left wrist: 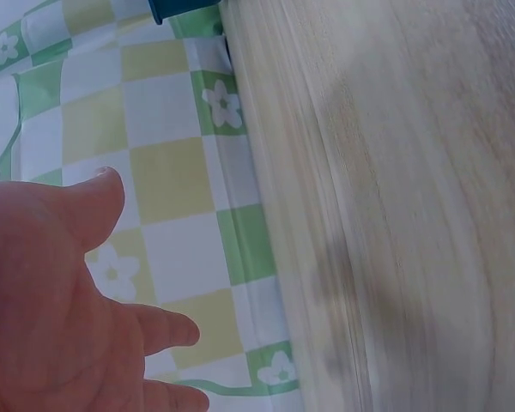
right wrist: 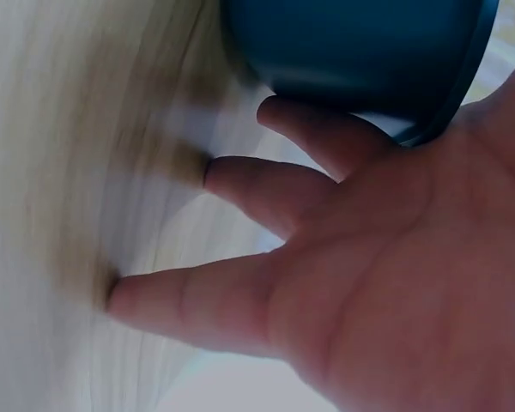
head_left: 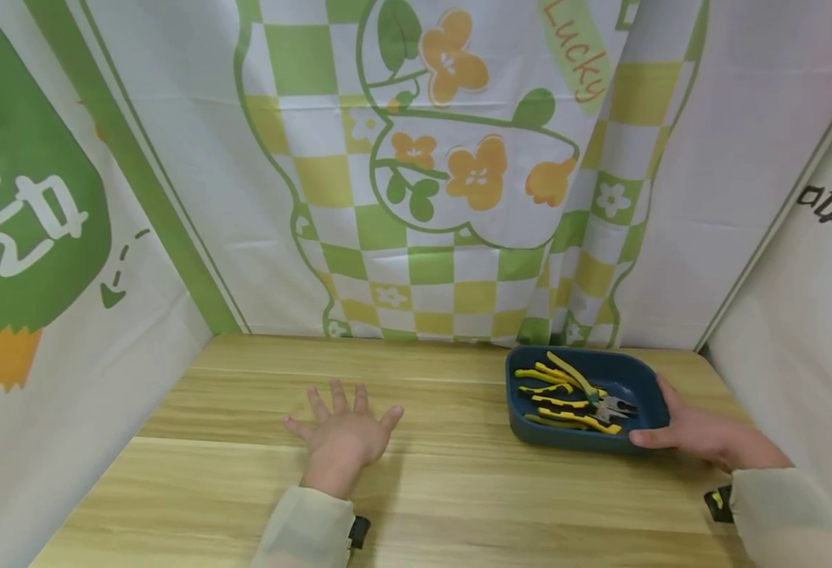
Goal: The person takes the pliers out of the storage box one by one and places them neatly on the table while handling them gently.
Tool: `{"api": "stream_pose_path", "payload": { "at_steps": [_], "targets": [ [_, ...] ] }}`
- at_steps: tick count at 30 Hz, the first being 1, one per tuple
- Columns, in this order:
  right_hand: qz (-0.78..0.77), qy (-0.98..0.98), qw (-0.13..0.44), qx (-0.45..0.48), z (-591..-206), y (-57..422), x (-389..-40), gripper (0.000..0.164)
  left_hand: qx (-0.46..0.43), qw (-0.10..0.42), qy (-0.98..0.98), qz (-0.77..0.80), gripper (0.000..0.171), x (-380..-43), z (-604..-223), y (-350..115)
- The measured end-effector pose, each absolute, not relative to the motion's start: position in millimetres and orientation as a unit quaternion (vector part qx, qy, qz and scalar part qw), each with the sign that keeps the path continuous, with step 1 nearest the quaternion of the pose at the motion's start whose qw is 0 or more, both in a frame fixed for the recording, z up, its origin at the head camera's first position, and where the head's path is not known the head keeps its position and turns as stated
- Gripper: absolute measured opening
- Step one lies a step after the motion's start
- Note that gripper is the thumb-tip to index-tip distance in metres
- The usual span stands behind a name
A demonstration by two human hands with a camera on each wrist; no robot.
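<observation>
A dark blue rectangular plastic tray (head_left: 572, 438) sits at the back right of the wooden table. Inside it lie several yellow-handled hand tools; one, with its metal jaws showing, is a pair of pliers (head_left: 610, 407). My right hand (head_left: 707, 432) holds the tray's right front corner, thumb over the front rim and index finger along the right end. In the right wrist view three spread fingers (right wrist: 197, 300) show, the uppermost against the tray's outer wall (right wrist: 360, 60). Palm down at centre left, my left hand (head_left: 345, 438) has its fingers spread and holds nothing.
The wooden tabletop (head_left: 458, 505) runs back to a curtain (head_left: 451, 300) with green and yellow checks. White printed cloth walls stand on the left (head_left: 146, 347) and right (head_left: 799, 315). A black strap device (head_left: 719, 505) is on the right wrist.
</observation>
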State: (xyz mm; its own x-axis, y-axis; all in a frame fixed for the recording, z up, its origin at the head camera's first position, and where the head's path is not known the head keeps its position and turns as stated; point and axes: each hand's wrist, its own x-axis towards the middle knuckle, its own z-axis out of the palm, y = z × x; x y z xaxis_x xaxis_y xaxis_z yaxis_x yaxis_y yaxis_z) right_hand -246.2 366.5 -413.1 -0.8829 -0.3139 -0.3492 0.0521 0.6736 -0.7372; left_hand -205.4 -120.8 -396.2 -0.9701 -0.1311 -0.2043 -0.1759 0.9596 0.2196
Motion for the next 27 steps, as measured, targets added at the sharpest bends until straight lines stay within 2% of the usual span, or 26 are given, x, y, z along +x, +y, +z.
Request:
{"api": "stream_pose_path", "payload": {
  "at_steps": [13,27],
  "targets": [
    [-0.352,0.905,0.226,-0.075,-414,352,-240,0.128,-0.081,0.094,0.985,0.116,0.091,-203,-396,-124],
    [-0.371,0.894,0.237,-0.083,-414,326,-225,0.13,-0.081,0.094,0.986,0.11,0.091,-203,-395,-126]
  ]
}}
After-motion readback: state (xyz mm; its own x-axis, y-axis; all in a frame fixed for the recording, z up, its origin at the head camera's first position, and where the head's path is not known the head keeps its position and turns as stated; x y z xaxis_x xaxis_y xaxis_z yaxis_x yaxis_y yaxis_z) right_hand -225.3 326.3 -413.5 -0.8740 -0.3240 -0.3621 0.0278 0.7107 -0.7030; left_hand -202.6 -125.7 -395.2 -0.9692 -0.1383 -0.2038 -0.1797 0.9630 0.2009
